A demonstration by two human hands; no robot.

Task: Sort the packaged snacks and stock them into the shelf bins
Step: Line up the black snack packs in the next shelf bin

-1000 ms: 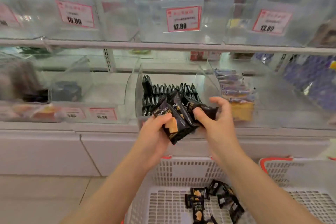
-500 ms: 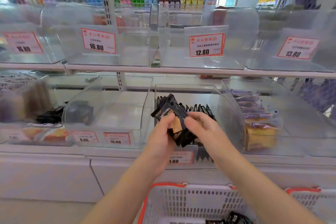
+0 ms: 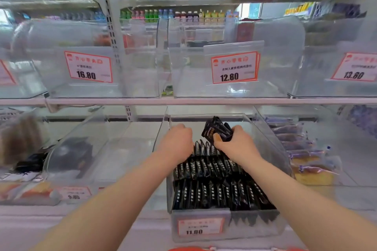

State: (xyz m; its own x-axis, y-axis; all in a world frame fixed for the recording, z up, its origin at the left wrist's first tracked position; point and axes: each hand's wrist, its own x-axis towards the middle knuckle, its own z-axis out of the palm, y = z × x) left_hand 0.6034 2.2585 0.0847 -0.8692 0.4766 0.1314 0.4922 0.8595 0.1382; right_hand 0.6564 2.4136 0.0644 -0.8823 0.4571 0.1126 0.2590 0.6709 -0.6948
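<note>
A clear shelf bin (image 3: 257, 228) with an 11.00 price tag (image 3: 201, 227) holds rows of black snack packets (image 3: 214, 191) standing on edge. Both my hands reach into its back half. My right hand (image 3: 236, 146) grips a small bunch of the same black packets (image 3: 217, 128), held above the rear row. Just left of it, my left hand (image 3: 177, 141) is knuckles-up, its fingers curled down behind the rear row and hidden, so what they touch is unclear.
To the left is a clear bin (image 3: 102, 149) with a dark pack (image 3: 71, 155). The right bin holds purple-wrapped cake packs (image 3: 306, 161). A shelf rail (image 3: 183, 101) and upper clear bins tagged 16.80, 12.80 and 13.80 hang overhead. A red basket rim (image 3: 193, 249) shows at the bottom edge.
Both hands moved from above the basket forward into the bin. The bunch of packets, held by both hands before, is now in my right hand alone. The basket has dropped almost out of view.
</note>
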